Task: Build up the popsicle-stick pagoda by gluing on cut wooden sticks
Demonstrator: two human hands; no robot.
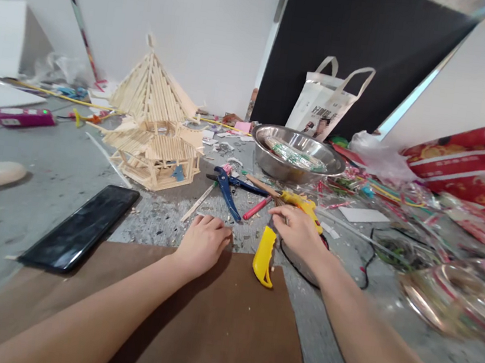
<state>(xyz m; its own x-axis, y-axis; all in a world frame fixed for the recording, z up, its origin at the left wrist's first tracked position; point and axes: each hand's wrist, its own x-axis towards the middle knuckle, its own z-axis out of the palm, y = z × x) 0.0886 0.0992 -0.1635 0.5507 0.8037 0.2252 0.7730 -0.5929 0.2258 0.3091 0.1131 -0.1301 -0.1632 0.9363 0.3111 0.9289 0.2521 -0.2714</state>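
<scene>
My left hand rests at the far edge of a brown sheet, its fingers curled under so that anything inside is hidden. My right hand is closed, with fingertips at the upper end of a yellow-handled tool whose head they cover. What those fingers pinch, I cannot make out. Just beyond lies a yellow glue gun, partly behind the hand. Between the hands are a blue hand cutter and a red pen-like stick. A thin wooden stick lies beyond my left hand.
A pagoda-like model of wooden sticks stands at the back left. Nearer is a black phone. A steel bowl holding wrapped items sits before a white bag. Clear tape rolls and a black cord lie right.
</scene>
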